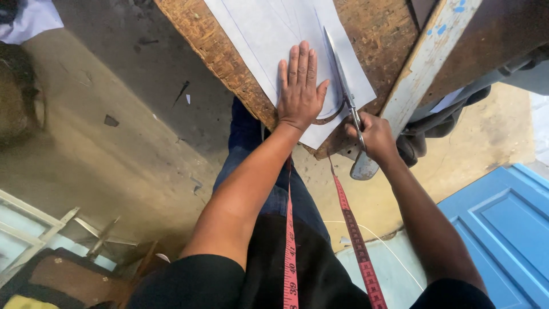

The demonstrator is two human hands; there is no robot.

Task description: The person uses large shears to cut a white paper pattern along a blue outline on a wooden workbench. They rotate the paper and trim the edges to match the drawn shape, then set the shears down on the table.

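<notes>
The left hand [300, 86] lay flat, fingers spread, pressing the white sheet [286, 40] onto the worn wooden counter [229, 63]; the right hand [374, 137] kept a clenched grip on the scissors [343, 80], blades over the sheet's right edge; a red tape measure [290, 252] hung from the neck.
</notes>
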